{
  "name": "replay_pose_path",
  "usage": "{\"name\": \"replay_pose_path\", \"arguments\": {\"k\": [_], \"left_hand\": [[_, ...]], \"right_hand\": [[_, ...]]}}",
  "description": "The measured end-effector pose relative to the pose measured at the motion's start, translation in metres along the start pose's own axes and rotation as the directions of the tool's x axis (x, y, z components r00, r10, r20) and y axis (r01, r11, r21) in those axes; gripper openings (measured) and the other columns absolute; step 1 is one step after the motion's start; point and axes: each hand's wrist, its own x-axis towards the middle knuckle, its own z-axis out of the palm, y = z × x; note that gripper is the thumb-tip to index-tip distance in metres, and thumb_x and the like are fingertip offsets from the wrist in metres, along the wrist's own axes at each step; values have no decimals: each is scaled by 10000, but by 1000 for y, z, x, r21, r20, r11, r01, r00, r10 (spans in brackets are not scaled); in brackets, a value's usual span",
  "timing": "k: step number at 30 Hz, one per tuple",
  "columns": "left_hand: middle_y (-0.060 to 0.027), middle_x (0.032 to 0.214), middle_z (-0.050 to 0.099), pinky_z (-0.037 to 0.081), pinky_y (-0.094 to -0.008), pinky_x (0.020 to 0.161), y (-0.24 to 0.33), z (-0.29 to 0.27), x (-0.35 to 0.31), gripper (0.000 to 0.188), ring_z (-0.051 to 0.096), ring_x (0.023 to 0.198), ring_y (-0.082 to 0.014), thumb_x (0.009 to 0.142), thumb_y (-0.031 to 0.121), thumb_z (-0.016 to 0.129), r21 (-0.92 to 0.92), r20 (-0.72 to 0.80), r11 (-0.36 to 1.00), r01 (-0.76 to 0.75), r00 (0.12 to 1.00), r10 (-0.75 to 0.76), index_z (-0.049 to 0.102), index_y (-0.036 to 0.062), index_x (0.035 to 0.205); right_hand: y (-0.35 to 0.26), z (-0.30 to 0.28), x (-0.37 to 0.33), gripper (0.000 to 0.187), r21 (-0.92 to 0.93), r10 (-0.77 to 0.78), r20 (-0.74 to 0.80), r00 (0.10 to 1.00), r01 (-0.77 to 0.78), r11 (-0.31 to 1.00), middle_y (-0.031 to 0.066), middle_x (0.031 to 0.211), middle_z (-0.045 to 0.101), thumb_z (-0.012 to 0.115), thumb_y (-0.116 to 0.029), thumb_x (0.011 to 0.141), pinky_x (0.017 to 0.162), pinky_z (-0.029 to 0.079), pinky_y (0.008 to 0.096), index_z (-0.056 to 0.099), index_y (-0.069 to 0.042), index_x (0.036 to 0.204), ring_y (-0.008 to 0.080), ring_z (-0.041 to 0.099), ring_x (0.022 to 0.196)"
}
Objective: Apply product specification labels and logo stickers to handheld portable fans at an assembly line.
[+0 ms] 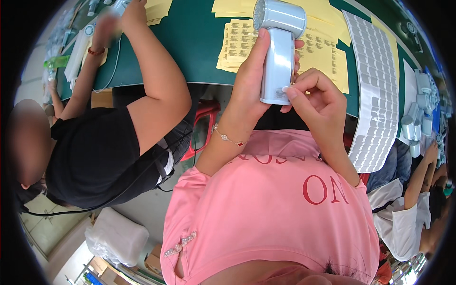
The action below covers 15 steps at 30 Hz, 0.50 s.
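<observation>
My left hand (256, 71) is closed around the flat-sided handle of a shiny pale blue device (279, 61), which looks like a small hair dryer. Its round, barrel-shaped head (280, 18) points away from me, with a ridged end on the left. Fine print shows near the handle's lower end. There, my right hand (316, 97) pinches a small white sticker (285, 89) between thumb and forefinger, right against the handle's edge. Part of the left fingers is hidden behind the handle.
Yellow printed label sheets (327, 59) lie on the green table (199, 52). A long sheet of pale labels (373, 90) hangs over the table edge at right. Several similar blue devices (418, 121) lie farther right. A co-worker in black (95, 152) sits at left, others at right.
</observation>
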Motion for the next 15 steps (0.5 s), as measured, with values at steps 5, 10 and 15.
{"name": "replay_pose_path", "arguments": {"k": [5, 10, 15], "left_hand": [[-61, 835, 539, 441, -238, 638, 2, 1, -2, 623, 491, 721, -128, 930, 497, 303, 47, 7, 999, -23, 1000, 23, 481, -65, 1133], [-63, 840, 545, 450, -248, 640, 4, 3, -2, 615, 501, 723, -127, 928, 498, 309, 48, 26, 997, -64, 998, 63, 488, -56, 1128], [-60, 795, 554, 466, -256, 614, 6, 4, -3, 587, 541, 694, -114, 920, 496, 357, 50, -78, 996, -77, 994, 80, 491, -46, 1103]], "right_hand": [[-1, -1, -2, 85, -87, -72, 7, 997, 73, 994, 42, 842, 507, 590, 47, 793, 606, 484, 189, 513, 33, 826, 75, 544, 688], [-3, 1, -2, 89, -169, -151, 14, 988, 151, 974, 61, 905, 489, 583, 60, 782, 699, 476, 201, 515, 34, 834, 86, 538, 789], [-10, -3, -2, 117, -277, -370, 24, 929, 361, 890, 98, 978, 517, 593, 63, 772, 715, 477, 206, 523, 30, 859, 110, 547, 814]]}}
